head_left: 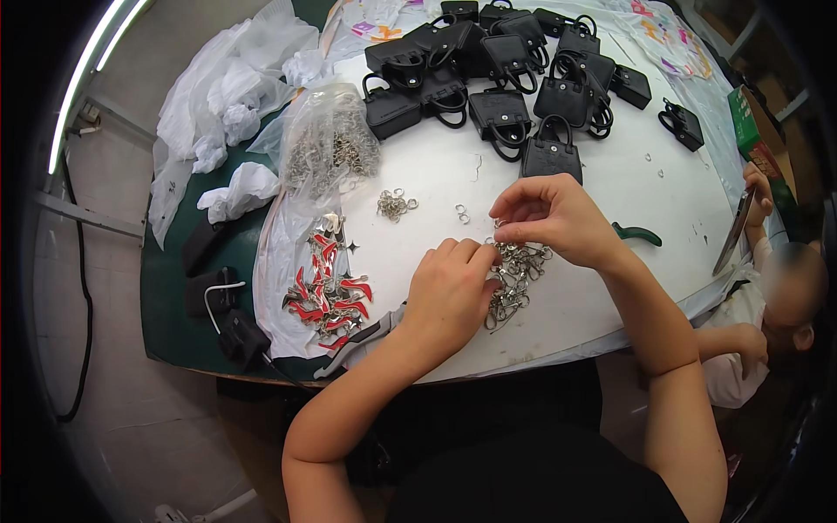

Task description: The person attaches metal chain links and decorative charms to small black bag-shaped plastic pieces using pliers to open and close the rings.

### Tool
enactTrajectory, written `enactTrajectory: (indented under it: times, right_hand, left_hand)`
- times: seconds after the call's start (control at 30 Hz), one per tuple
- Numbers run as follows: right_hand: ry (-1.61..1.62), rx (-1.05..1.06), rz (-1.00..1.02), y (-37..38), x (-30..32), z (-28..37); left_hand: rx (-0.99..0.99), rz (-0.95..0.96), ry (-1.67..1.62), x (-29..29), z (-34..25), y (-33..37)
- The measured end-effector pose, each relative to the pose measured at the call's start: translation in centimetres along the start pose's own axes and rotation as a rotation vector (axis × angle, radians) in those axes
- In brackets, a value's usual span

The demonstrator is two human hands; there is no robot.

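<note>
Silvery metal clasps [516, 296] gleamed against a smooth, matt white work surface [418, 166], as did small, polished metal rings [398, 206]. Shoe-shaped charms [352, 308] showed glossy red faces and shiny metal edges. Miniature black handbags [553, 163] had a low-sheen, leather-like finish. A clear plastic bag [331, 144] looked creased and glossy, the white wrapping [231, 91] thin and crinkled, and the green tool handle [641, 234] smooth, like plastic. The dark green table covering [164, 292] appeared even and matt.

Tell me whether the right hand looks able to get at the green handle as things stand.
Probably yes: the green handle lies just beside the right hand, with nothing visible between them, though that hand seems busy above the metal clasps.
</note>
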State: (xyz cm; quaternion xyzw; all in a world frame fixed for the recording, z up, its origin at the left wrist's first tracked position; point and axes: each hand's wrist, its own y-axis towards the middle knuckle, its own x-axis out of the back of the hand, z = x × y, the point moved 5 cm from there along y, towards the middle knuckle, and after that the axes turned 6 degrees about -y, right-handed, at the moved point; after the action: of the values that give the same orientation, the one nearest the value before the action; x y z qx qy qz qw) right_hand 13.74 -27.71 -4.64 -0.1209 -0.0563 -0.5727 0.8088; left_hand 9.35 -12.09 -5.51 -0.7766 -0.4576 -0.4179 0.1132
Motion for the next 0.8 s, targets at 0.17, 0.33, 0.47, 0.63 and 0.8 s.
enactTrajectory:
  times: [0.17, 0.33, 0.47, 0.63, 0.8]
  right_hand:
    - [0.008, -0.034, 0.004, -0.4, 0.9, -1.5]
    - [-0.134, 0.145, -0.002, -0.8, 0.7, -0.6]
    - [0.064, 0.041, -0.063, -1.1, 0.6, -1.7]
    - [0.173, 0.016, -0.035, -1.8, 0.5, -1.8]
    - [0.225, -0.002, 0.028, -2.2, -0.2, -1.1]
  left_hand:
    - [-0.068, 0.077, 0.012, -0.5, -0.2, 1.2]
    - [-0.15, 0.248, 0.052, -0.4, 0.7, 1.8]
    - [-0.142, 0.361, 0.081, 0.5, 1.2, 2.4]
    - [0.181, 0.266, -0.246, 2.5, 2.2, 2.8]
    - [0.483, -0.035, -1.028, 3.3, 3.3, 0.9]
